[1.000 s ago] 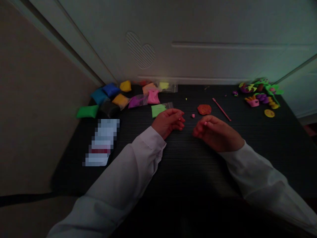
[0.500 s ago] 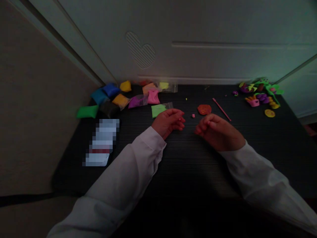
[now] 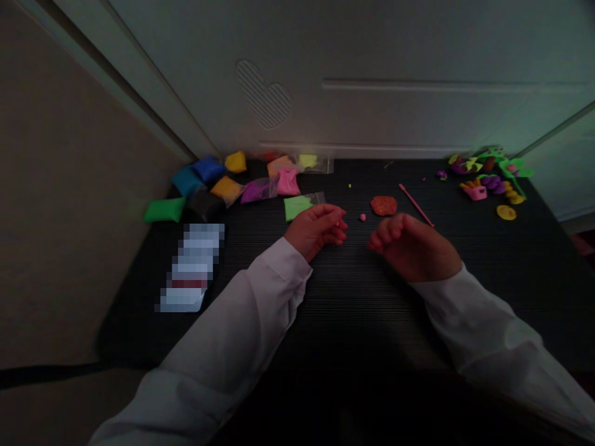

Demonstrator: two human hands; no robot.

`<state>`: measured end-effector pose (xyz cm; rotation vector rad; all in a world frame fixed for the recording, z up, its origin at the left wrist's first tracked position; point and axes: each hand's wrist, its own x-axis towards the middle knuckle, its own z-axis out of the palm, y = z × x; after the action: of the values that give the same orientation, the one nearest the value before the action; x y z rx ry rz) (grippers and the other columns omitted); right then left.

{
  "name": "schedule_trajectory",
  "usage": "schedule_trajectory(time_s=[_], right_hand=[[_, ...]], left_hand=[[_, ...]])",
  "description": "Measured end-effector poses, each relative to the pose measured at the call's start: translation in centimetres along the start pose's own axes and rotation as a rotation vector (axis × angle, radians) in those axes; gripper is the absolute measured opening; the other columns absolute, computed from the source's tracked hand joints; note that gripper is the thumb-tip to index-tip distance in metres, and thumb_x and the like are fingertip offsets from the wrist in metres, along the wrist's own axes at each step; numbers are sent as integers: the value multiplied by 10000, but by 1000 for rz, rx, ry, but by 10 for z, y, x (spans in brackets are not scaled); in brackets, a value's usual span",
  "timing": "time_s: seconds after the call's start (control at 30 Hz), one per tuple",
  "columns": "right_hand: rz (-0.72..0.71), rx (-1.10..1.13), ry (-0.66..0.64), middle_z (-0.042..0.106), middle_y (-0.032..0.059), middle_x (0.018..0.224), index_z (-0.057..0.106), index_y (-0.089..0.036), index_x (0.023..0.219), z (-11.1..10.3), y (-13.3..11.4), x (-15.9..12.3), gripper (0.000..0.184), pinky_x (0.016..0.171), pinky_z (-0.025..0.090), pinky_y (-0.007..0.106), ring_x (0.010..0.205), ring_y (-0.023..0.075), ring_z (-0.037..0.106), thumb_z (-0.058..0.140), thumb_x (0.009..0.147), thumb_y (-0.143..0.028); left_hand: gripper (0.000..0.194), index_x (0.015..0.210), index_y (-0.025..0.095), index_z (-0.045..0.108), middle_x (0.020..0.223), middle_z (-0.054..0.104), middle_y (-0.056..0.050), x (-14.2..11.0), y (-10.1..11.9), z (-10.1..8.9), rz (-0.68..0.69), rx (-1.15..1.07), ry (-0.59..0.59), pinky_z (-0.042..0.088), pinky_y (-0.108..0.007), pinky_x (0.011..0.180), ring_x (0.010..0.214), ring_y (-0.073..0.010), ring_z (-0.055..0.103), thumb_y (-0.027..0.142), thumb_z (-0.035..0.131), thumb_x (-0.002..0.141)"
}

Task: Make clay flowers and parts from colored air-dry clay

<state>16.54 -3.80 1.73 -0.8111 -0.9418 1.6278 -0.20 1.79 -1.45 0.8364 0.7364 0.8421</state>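
My left hand (image 3: 316, 230) is closed in a pinch, thumb against the index finger. A tiny pinkish spot shows at its fingertips, too small to name. Across a gap, my right hand (image 3: 418, 249) has its fingers curled in with the thumb near them; whatever they hold, if anything, is hidden. Between and beyond the hands lies a small pink clay ball (image 3: 363, 217). A flat reddish-orange clay disc (image 3: 383, 205) rests just past the right fingers, with a thin pink modelling tool (image 3: 417, 205) to its right. Beside the left wrist is a light green clay packet (image 3: 297, 207).
Several coloured clay packets (image 3: 207, 168) lie at the back left of the dark table (image 3: 344, 310). A phone with a blurred screen (image 3: 193, 267) is at the left. Small clay models (image 3: 493, 184) and a yellow disc (image 3: 506, 212) sit at the back right. A white panel (image 3: 400, 118) stands behind.
The right hand's thumb and fingers have shifted slightly, and the thumb tip shows less clearly. My left hand is almost unmoved. Objects on the table stay where they were.
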Motion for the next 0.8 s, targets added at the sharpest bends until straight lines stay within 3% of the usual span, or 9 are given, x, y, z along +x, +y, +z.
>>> schedule_trajectory(time_s=[0.13,0.3,0.6,0.8], right_hand=[[32,16,10,439,-27,664,531,-233,707,-1,0,-1,20,650,417,290,645,100,485,517,706,-246],[40,54,1,462,-31,669,564,-248,808,-2,1,0,117,643,410,268,649,89,486,508,717,-201],[-28,92,-4,381,-26,540,452,-192,512,1,-1,1,301,622,401,284,572,98,437,410,790,-300],[-16,-38,14,378,-16,591,432,-206,551,0,0,-1,264,628,402,313,597,119,444,395,770,-350]], left_hand=[[151,781,126,514,594,580,22,0,1,1,1,0,3,438,-167,425,452,-61,548,234,567,690],[150,785,127,512,597,579,24,-1,0,0,3,1,-1,436,-169,429,456,-61,548,232,565,691],[155,789,126,509,596,579,21,-1,1,0,-6,6,0,436,-171,428,456,-64,551,235,562,693],[159,787,129,510,601,579,22,-1,1,0,-4,8,1,435,-172,433,463,-63,549,241,566,689]])
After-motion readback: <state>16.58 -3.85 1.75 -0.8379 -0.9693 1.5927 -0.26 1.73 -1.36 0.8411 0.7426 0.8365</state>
